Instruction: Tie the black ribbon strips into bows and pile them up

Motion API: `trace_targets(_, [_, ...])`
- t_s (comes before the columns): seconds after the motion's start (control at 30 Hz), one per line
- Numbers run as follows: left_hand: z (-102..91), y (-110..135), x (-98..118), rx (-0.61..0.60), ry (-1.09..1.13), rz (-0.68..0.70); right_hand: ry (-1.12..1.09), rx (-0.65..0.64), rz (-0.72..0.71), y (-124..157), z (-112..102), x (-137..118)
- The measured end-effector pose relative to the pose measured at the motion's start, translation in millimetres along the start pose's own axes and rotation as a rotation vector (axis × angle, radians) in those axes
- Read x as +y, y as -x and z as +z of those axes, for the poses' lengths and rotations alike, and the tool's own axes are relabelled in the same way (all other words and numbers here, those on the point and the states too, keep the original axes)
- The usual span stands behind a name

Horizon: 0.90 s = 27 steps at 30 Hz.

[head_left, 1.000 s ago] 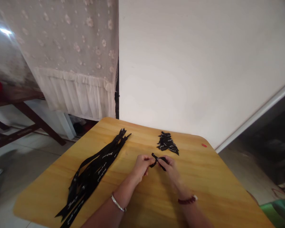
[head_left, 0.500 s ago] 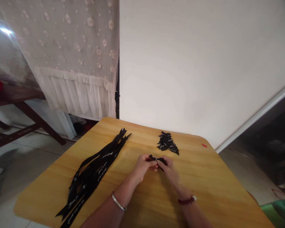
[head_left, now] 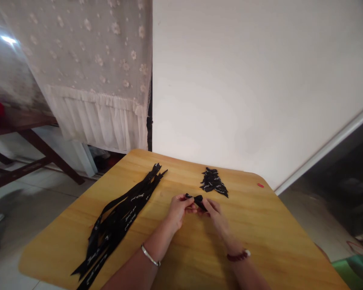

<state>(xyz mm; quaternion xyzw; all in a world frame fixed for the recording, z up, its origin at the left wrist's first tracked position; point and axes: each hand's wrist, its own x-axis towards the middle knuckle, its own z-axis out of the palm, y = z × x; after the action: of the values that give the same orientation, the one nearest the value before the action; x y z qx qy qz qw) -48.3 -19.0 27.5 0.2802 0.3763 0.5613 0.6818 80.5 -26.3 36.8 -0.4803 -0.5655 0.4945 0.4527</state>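
Between my two hands is a small black ribbon bow (head_left: 197, 199), held a little above the table. My left hand (head_left: 181, 207) pinches its left side, thumb on top. My right hand (head_left: 211, 209) grips its right side and a tail that slants down. Beyond my hands lies a pile of black ribbon bows (head_left: 213, 181) with white lettering. On the left, a bundle of long black ribbons (head_left: 117, 217) with white script stretches diagonally, their ends cut to points.
The wooden table (head_left: 254, 237) has rounded corners and meets a white wall (head_left: 245, 88). A small red object (head_left: 260, 185) lies near its far right corner. A lace curtain (head_left: 99, 72) hangs at the back left, beside a dark wooden stand (head_left: 36, 141).
My hands have drawn slightly apart, the left one shifting left. More of the bow now shows between my fingers. Ribbons and pile stay where they were.
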Motion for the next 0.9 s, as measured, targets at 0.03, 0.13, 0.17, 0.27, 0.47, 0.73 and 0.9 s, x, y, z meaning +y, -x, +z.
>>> trace_targets(0.03, [-0.3, -0.2, -0.2, 0.013, -0.004, 0.004, 0.036, -0.005, -0.024, -0.6, -0.1, 1.0])
trace_targets(0.13, [-1.3, -1.3, -1.0, 0.045, -0.017, 0.009, 0.098, -0.015, -0.059, -1.8, 0.9, 3.1])
trace_targets(0.17, [-1.5, -1.7, -1.3, 0.054, -0.021, 0.01, 0.099, -0.022, -0.058, -1.9, 1.6, 3.4])
trace_targets(0.27, [-1.5, -2.5, -2.0, 0.074, -0.034, 0.013, 0.099, -0.052, -0.053, -1.2, 3.5, 3.2])
trace_targets(0.47, [0.2, -1.8, -0.9, 0.107, -0.073, 0.024, 0.146, -0.086, -0.039, -0.1, 3.4, 5.8])
trace_targets(0.73, [2.8, 0.4, -0.5, 0.108, 0.015, -0.06, 0.271, -0.05, -0.08, -2.5, 3.1, 14.0])
trace_targets(0.9, [3.8, 3.3, -4.0, 0.077, 0.144, -0.061, 0.176, -0.061, -0.074, -3.5, -3.8, 16.5])
